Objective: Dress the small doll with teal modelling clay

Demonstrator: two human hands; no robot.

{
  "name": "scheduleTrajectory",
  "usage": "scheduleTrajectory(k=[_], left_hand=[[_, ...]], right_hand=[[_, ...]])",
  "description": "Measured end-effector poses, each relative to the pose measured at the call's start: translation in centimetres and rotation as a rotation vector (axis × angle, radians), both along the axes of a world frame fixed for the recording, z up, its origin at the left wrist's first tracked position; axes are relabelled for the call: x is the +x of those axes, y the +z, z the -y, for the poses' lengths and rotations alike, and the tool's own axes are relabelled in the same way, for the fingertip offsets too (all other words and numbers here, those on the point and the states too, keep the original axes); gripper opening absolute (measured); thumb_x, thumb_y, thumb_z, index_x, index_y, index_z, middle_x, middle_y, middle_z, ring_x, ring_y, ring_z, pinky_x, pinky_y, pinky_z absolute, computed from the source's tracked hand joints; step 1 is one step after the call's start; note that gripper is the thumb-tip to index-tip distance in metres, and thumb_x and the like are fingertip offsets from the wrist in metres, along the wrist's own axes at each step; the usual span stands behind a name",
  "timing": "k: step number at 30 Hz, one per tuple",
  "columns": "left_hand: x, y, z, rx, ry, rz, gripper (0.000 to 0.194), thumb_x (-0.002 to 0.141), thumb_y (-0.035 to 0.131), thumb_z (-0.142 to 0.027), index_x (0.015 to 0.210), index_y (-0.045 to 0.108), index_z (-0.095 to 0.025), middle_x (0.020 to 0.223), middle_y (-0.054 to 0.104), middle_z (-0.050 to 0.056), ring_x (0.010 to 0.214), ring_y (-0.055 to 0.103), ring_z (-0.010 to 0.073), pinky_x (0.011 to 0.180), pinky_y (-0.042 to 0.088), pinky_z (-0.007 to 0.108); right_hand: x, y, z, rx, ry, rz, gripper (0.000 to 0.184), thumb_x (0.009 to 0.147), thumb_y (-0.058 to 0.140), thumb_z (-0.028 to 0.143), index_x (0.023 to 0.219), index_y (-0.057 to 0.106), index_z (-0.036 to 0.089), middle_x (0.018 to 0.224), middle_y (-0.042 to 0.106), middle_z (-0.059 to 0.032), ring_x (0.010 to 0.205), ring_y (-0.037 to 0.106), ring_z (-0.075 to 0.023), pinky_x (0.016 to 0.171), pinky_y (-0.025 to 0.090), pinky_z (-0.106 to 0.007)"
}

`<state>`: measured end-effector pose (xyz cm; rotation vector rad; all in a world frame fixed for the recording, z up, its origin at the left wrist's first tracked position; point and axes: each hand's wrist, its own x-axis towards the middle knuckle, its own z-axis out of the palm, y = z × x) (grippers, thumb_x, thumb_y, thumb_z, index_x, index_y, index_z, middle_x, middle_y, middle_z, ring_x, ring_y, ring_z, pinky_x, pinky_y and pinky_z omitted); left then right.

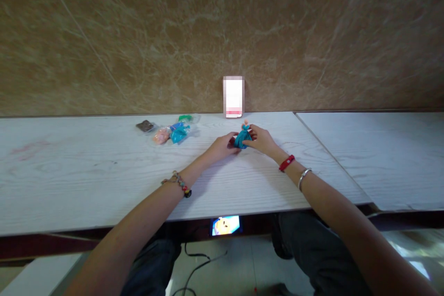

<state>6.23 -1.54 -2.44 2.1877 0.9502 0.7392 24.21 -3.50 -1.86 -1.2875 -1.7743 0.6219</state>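
A small teal clay figure with a pale orange top stands on the white wooden table. My left hand pinches its left side and my right hand grips its right side and top. Both hands have curled fingers pressed to the clay. A beaded bracelet sits on my left wrist, a red band and a silver bangle on my right.
Clear bags of clay lie to the left: blue, orange, green and dark brown. A white card leans on the marble wall. A second table adjoins at right. A lit phone shows below the table edge.
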Motion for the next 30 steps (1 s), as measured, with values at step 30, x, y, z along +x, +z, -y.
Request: scheduleTrajectory(k=[30], left_hand=[[0.82,0.52,0.27,-0.044,-0.021,0.021,0.074,0.066,0.069,-0.026,0.131,0.034,-0.017,0.102,0.065,0.009,0.079,0.063,0.0183,0.071,0.049,0.030]], right_hand=[[-0.20,0.29,0.40,0.020,-0.001,-0.036,0.041,0.062,0.065,0.019,0.102,0.053,0.017,0.069,0.062,0.0017,0.062,0.060,-0.0141,0.059,0.048,-0.026]])
